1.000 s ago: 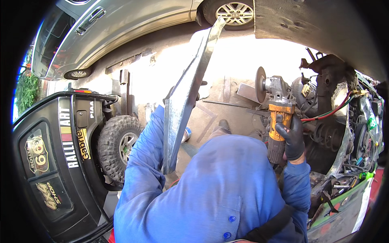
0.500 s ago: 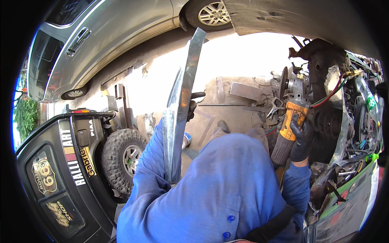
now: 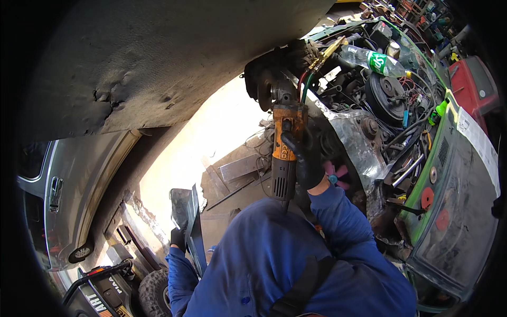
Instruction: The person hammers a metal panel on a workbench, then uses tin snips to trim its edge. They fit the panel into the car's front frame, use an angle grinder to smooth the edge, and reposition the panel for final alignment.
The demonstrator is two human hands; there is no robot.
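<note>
Orange-bodied angle grinder point(image 3: 283, 153) sits gripped in the gloved right hand point(image 3: 305, 165), now raised far and right, its disc against the dark edge beside the open engine bay point(image 3: 391, 100). Gloved left hand point(image 3: 178, 239) has dropped the long metal strip point(image 3: 193, 232) low and left, closed around it, near the small black vehicle point(image 3: 113, 290). Judged: grinding resumes, strip set aside.

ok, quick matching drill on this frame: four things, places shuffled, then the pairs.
Things:
1 angle grinder
2 metal strip
3 plastic bottle
4 grey car

Places:
A lying atop the open engine bay, upper right
B in the gloved right hand
C parked at the far left
D in the gloved left hand

Pairs: 1-B, 2-D, 3-A, 4-C
</note>
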